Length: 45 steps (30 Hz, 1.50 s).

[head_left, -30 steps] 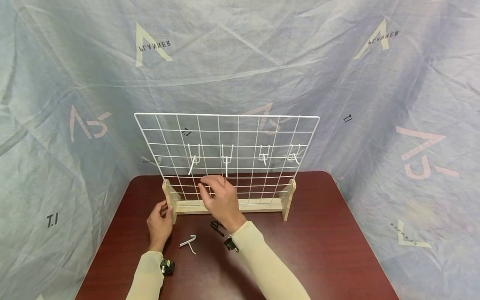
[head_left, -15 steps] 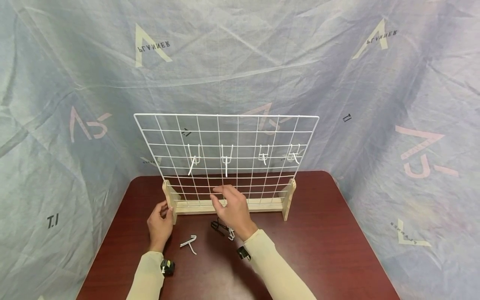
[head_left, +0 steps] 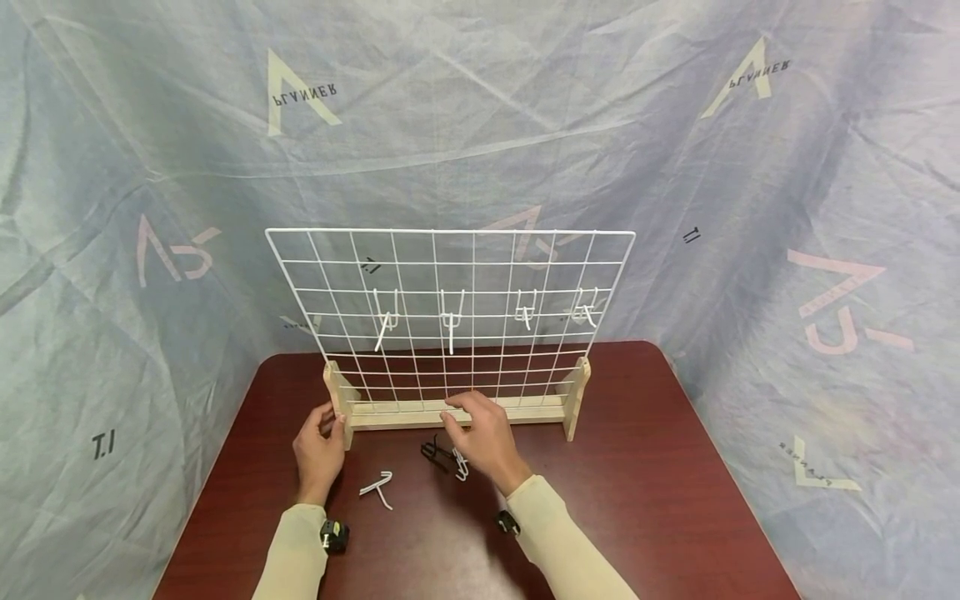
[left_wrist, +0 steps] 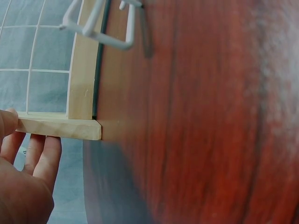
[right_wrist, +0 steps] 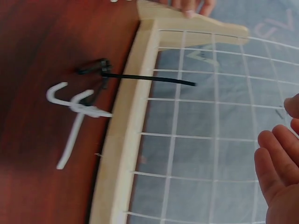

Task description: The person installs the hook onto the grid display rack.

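My left hand [head_left: 318, 450] pinches the left wooden side piece [head_left: 337, 392] of a stand, thumb on one face and fingers on the other; the left wrist view shows this wooden piece [left_wrist: 60, 127] close up. My right hand [head_left: 486, 435] hovers before the lower part of a white wire grid panel [head_left: 450, 231], fingers loosely bent and holding nothing. Below it on the table lie a black hook [head_left: 432, 452] and a white hook [head_left: 461, 465], close together. Another white hook [head_left: 378, 485] lies nearer my left hand. Several white hooks hang in a row on the grid, one near its middle [head_left: 451, 322].
The stand's wooden base bar [head_left: 536, 410] runs along the panel's foot to the right side piece [head_left: 577, 400]. Everything stands on a dark red wooden table [head_left: 660, 483]. Printed grey cloth [head_left: 480, 117] encloses the table at the back and sides.
My right hand has moved down and to the right, away from the hanging hooks, uncovering the white hook beside the black one. The left hand keeps its place.
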Tool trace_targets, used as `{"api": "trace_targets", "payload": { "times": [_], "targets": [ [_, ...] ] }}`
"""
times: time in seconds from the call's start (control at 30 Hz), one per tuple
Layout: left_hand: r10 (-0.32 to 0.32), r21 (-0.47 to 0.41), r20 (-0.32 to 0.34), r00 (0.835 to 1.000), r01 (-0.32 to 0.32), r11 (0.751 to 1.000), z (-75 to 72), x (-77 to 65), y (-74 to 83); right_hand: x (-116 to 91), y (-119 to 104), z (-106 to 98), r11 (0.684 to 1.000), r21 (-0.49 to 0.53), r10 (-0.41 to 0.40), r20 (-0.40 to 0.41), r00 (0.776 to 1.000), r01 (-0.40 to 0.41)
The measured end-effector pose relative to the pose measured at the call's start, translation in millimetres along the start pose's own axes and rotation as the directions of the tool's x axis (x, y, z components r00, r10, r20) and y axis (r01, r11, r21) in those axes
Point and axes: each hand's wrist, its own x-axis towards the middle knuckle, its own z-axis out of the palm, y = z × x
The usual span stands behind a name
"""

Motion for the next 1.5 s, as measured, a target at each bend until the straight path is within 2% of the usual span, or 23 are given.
{"api": "trace_targets", "payload": {
  "times": [0.2, 0.4, 0.67, 0.93, 1.03, 1.33, 1.5],
  "targets": [
    [0.002, 0.008, 0.000, 1.000, -0.002, 1.000, 0.0, -0.4, -0.8, -18, 10, 9, 0.998, 0.003, 0.056, 0.068, 0.996, -0.057],
    [-0.002, 0.011, -0.010, 1.000, 0.002, 1.000, -0.8, -0.2, -2.0, -30, 15, 21, 0.992, 0.008, 0.122, 0.162, 0.979, -0.125],
    [-0.014, 0.016, -0.008, 1.000, 0.015, 1.000, -1.5, -1.7, -3.4, -36, 15, 39, 0.986, 0.034, 0.148, 0.257, 0.955, -0.162],
    [-0.014, 0.015, -0.005, 1.000, 0.014, 1.000, -1.2, -1.9, -2.3, -38, 15, 54, 0.979, 0.016, 0.188, 0.332, 0.924, -0.205],
    [-0.012, 0.020, -0.005, 1.000, 0.012, 1.000, -1.5, -2.2, -1.6, -38, 15, 57, 0.976, 0.021, 0.197, 0.353, 0.914, -0.219],
    [0.015, 0.012, -0.010, 1.000, -0.014, 1.000, -0.6, -0.8, -0.4, -38, 18, 61, 0.985, -0.023, 0.166, 0.371, 0.914, -0.169],
    [0.018, 0.006, -0.011, 1.000, -0.018, 1.000, -0.4, 0.0, -0.9, -39, 17, 61, 0.980, -0.004, 0.187, 0.380, 0.906, -0.201]
  ]
}}
